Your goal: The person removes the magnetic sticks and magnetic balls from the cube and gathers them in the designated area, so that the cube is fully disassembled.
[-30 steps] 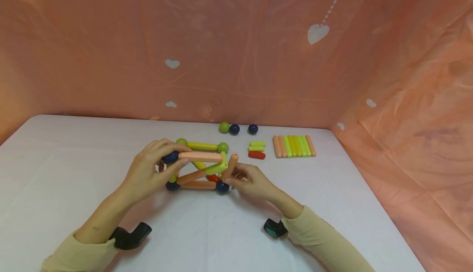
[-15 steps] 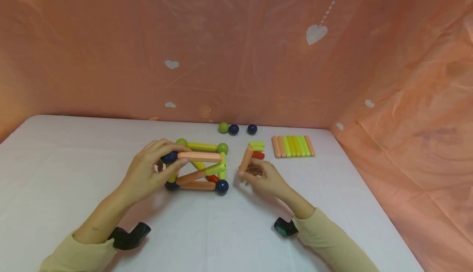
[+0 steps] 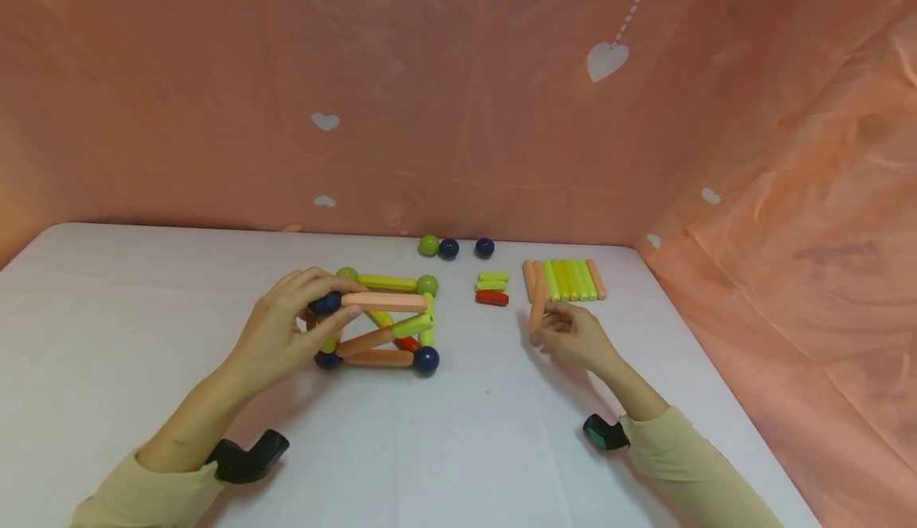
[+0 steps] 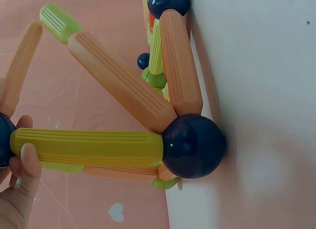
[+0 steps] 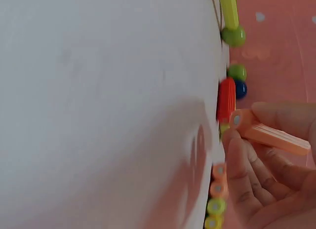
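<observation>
The orange stick (image 3: 539,313) is in your right hand (image 3: 576,337), above the desk (image 3: 487,440), in front of the row of long sticks (image 3: 564,281) and apart from it, as the right wrist view shows. Your right grip is narrow: the fingers pinch this stick. A pinch with little force should be enough; I advise leaving the end with the grey disc free, and moving slowly, so that the stick does not knock its neighbours.

Your left hand (image 3: 297,325) holds the frame (image 3: 382,319) of sticks and balls, with its grip closed around the upper blue ball (image 3: 325,304). Please hold this ball level and do not pull it, because the joints may come loose. The top bar (image 3: 384,303) and the sloping bar (image 3: 365,342), with a short green piece (image 3: 413,325) at its tip, each have a free end, so I judge these 2 parts the weakest.

I see no container: the loose parts lie directly on the desk. Behind the frame are 3 balls, 1 green (image 3: 428,245) and 2 blue, and nearer to you are 3 short sticks, 2 green and 1 red (image 3: 492,299). Farther back hangs the pink cloth (image 3: 458,98) with pale hearts.
</observation>
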### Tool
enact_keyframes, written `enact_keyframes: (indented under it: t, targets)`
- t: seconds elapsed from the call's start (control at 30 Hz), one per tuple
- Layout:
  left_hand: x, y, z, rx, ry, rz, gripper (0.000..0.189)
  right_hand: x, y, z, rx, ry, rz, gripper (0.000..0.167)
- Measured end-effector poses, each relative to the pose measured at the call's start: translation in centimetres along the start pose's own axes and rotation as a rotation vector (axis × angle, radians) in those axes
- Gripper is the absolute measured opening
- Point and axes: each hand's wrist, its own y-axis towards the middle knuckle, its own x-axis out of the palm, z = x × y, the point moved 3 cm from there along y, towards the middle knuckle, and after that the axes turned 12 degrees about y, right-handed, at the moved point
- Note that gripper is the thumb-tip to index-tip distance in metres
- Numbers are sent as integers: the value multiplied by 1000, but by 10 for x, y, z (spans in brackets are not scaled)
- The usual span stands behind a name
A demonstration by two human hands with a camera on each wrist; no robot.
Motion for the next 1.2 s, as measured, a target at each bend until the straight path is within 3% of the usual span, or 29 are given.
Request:
enact_keyframes:
  t: [0.23,0.57,0.8,1.2]
  targets:
    - [-3,1,1,-15,-5,-15,24,-24,-1,15,79,73,50,50]
    - [-3,-1,0,-19,-3,-10,23,-58,4,35,179,20,159,49]
    - [-3,0,0,-24,-2,-17,23,-82,7,46,279,28,217,59]
    - [-2,0,-2,-19,-13,-6,23,-113,24,58,310,-15,287,55]
